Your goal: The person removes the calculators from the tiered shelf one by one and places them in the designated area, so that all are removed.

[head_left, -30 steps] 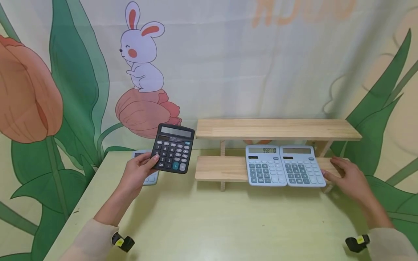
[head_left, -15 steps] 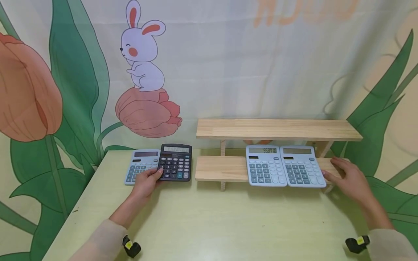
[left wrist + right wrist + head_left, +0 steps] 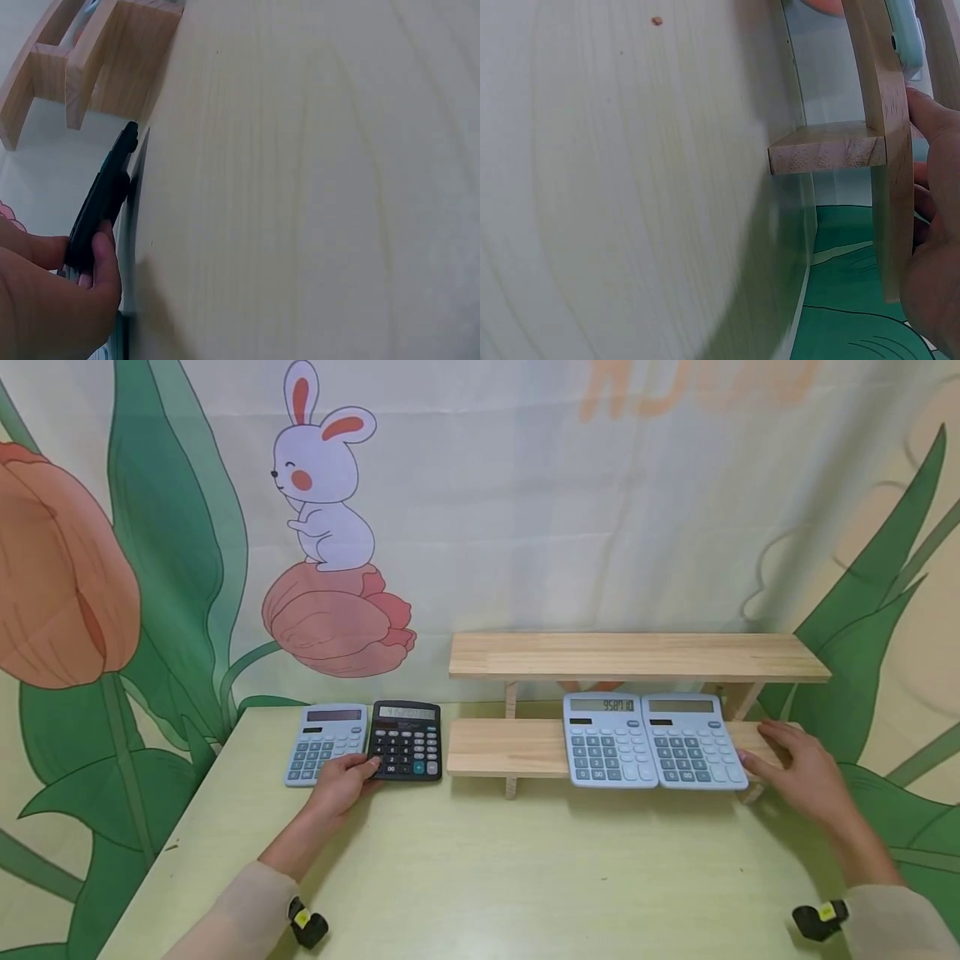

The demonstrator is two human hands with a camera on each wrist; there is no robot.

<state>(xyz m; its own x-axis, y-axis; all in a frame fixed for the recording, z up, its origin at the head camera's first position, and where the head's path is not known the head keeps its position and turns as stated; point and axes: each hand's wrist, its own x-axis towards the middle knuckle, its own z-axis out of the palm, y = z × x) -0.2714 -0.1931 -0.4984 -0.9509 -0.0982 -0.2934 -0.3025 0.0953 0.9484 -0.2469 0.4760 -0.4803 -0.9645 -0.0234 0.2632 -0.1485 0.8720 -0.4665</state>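
In the head view my left hand (image 3: 341, 789) pinches the lower left corner of a black calculator (image 3: 406, 739), thumb on its face. The left wrist view shows this calculator (image 3: 101, 196) edge-on, close over the table. Beside it on the left lies a light blue calculator (image 3: 327, 739), its lower right corner hidden by my left hand. Two more light blue calculators, a left one (image 3: 611, 741) and a right one (image 3: 693, 742), lean side by side on the lower shelf (image 3: 506, 747). My right hand (image 3: 806, 772) rests on that shelf's right end, thumb at the right calculator's edge.
The wooden rack's upper shelf (image 3: 637, 657) runs above and behind the lower one. It stands at the back of the pale table (image 3: 525, 868), against a printed curtain (image 3: 525, 527) with a rabbit and tulips.
My left hand has lowered the black calculator from over the left blue calculator to a spot beside it, on its right. My right hand has stayed in place at the shelf.
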